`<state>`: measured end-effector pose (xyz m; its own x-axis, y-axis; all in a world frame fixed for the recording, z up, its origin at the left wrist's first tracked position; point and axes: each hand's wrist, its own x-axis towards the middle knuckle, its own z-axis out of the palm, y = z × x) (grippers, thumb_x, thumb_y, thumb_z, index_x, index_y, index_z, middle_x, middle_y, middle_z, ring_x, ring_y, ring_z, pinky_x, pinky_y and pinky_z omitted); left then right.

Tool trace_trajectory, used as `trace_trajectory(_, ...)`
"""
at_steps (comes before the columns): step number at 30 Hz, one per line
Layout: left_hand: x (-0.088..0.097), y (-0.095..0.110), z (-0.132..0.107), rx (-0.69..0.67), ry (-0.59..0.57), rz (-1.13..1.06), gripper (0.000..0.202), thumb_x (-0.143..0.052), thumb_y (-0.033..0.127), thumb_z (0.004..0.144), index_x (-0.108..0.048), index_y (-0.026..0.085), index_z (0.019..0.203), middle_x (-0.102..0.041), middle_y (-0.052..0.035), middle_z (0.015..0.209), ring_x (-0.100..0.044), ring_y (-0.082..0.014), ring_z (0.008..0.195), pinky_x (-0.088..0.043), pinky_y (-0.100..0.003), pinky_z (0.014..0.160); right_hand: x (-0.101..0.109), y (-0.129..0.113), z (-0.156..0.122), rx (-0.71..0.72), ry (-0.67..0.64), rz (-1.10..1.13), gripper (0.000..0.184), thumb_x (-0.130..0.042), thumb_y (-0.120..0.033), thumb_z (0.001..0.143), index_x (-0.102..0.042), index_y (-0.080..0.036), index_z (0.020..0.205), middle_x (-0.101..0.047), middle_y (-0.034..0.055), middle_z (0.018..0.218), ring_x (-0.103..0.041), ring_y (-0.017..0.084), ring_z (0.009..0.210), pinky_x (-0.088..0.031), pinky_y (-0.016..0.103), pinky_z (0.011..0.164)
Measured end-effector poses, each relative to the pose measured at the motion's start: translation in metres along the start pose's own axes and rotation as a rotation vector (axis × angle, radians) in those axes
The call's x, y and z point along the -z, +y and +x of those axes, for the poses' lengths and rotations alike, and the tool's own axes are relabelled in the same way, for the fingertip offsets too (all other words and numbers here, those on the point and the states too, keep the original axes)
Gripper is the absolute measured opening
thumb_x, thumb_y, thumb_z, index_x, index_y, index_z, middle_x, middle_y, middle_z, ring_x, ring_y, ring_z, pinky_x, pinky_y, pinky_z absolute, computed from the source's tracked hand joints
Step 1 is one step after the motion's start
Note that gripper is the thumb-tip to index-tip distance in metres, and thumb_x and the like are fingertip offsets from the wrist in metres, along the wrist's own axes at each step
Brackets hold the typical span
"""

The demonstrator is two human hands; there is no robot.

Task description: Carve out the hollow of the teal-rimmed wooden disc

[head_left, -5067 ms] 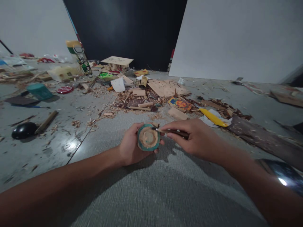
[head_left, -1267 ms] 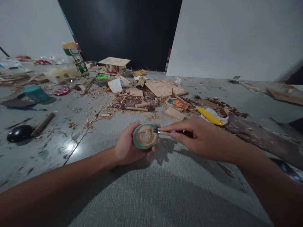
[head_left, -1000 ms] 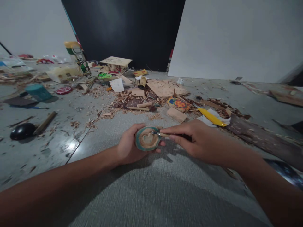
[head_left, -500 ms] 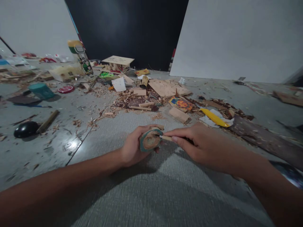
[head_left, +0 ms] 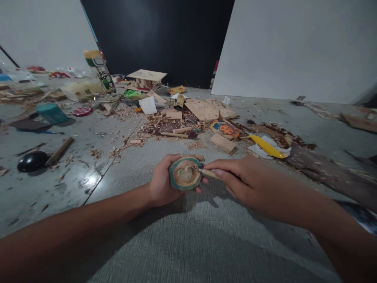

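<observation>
Now the wooden disc, clenched in the left hand fingers, faces up again after tilting sideways; the right hand pinches the carving tool, tip back in the hollow just past its fingertips.

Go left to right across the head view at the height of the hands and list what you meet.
black rounded object → wooden stick → left hand → round wooden piece with a teal rim, held in that hand → thin tool touching the piece → right hand gripping the tool.
</observation>
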<state>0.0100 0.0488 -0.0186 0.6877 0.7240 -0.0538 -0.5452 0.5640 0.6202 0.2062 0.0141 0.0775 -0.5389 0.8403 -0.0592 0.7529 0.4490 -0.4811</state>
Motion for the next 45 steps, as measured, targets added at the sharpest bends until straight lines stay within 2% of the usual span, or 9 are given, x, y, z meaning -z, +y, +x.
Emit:
trace_trajectory(4, -0.001, -0.001, -0.001, -0.031, 0.03, 0.013, 0.043, -0.042, 0.038, 0.084, -0.071, 0.01, 0.102, -0.071, -0.013, 0.087, -0.065, -0.0236, 0.078, -0.051, -0.032, 0.063, -0.003, 0.0, -0.001, -0.022, 0.005, -0.03, 0.03, -0.041, -0.028, 0.1, -0.072, -0.028, 0.102, -0.076, -0.0014, 0.104, -0.069, 0.018, 0.087, -0.048, 0.029, 0.075)
trace_trajectory(11, -0.002, -0.005, -0.002, -0.126, 0.096, 0.061, 0.039, -0.051, 0.037, 0.08, -0.074, 0.011, 0.098, -0.069, -0.0106, 0.089, -0.062, -0.0215, 0.079, -0.051, -0.031, 0.062, -0.007, -0.003, -0.003, -0.041, 0.005, -0.003, 0.03, -0.04, -0.026, 0.101, -0.07, -0.025, 0.094, -0.075, 0.0013, 0.094, -0.07, 0.019, 0.087, -0.048, 0.032, 0.082)
trace_trajectory(18, -0.008, -0.009, -0.003, -0.214, 0.153, 0.182, 0.036, -0.056, 0.038, 0.074, -0.074, 0.013, 0.092, -0.067, -0.0093, 0.092, -0.057, -0.0193, 0.077, -0.048, -0.028, 0.061, -0.02, -0.013, -0.004, -0.084, 0.04, 0.034, 0.027, -0.04, -0.02, 0.099, -0.066, -0.021, 0.104, -0.075, 0.0064, 0.098, -0.07, 0.021, 0.086, -0.048, 0.031, 0.076)
trace_trajectory(21, -0.01, -0.011, -0.003, -0.246, 0.185, 0.187, 0.034, -0.052, 0.038, 0.076, -0.072, 0.014, 0.091, -0.068, -0.0096, 0.095, -0.057, -0.02, 0.078, -0.046, -0.029, 0.063, -0.028, -0.016, -0.003, -0.112, 0.07, 0.072, 0.023, -0.039, -0.02, 0.1, -0.062, -0.02, 0.105, -0.075, 0.0075, 0.094, -0.069, 0.021, 0.08, -0.047, 0.031, 0.072)
trace_trajectory(25, -0.013, -0.013, -0.005, -0.285, 0.249, 0.216, 0.033, -0.049, 0.033, 0.08, -0.068, 0.015, 0.1, -0.067, -0.0072, 0.086, -0.057, -0.0194, 0.077, -0.044, -0.03, 0.068, -0.04, -0.016, 0.0, -0.109, 0.133, 0.119, 0.021, -0.038, -0.022, 0.1, -0.06, -0.019, 0.101, -0.074, 0.007, 0.089, -0.067, 0.02, 0.077, -0.046, 0.031, 0.069)
trace_trajectory(32, -0.022, -0.014, -0.008, -0.315, 0.332, 0.169, 0.038, -0.042, 0.029, 0.087, -0.057, 0.017, 0.12, -0.066, -0.0042, 0.09, -0.061, -0.0197, 0.085, -0.047, -0.03, 0.075, -0.062, -0.015, 0.007, -0.165, 0.24, 0.216, 0.022, -0.037, -0.022, 0.1, -0.055, -0.019, 0.111, -0.071, 0.0091, 0.102, -0.067, 0.022, 0.086, -0.048, 0.035, 0.073)
trace_trajectory(38, -0.016, -0.01, -0.005, -0.269, 0.362, 0.049, 0.033, -0.042, 0.025, 0.086, -0.064, 0.018, 0.11, -0.068, -0.0047, 0.089, -0.061, -0.0189, 0.08, -0.049, -0.029, 0.072, -0.079, -0.009, 0.014, -0.186, 0.358, 0.375, 0.021, -0.038, -0.021, 0.099, -0.052, -0.019, 0.115, -0.07, 0.0107, 0.109, -0.067, 0.022, 0.093, -0.049, 0.036, 0.079)
trace_trajectory(41, -0.013, -0.007, -0.003, -0.262, 0.351, -0.014, 0.035, -0.041, 0.024, 0.082, -0.069, 0.014, 0.1, -0.069, -0.0071, 0.094, -0.061, -0.018, 0.081, -0.05, -0.029, 0.075, -0.073, -0.007, 0.012, -0.178, 0.338, 0.351, 0.023, -0.039, -0.023, 0.1, -0.05, -0.02, 0.119, -0.071, 0.009, 0.103, -0.067, 0.021, 0.087, -0.048, 0.032, 0.071)
trace_trajectory(45, -0.01, -0.006, -0.002, -0.227, 0.301, -0.08, 0.038, -0.042, 0.028, 0.074, -0.071, 0.012, 0.092, -0.072, -0.0119, 0.097, -0.064, -0.0245, 0.092, -0.051, -0.036, 0.083, -0.049, -0.009, 0.005, -0.138, 0.235, 0.239, 0.027, -0.042, -0.022, 0.098, -0.051, -0.021, 0.123, -0.071, 0.0062, 0.093, -0.065, 0.018, 0.073, -0.043, 0.029, 0.06)
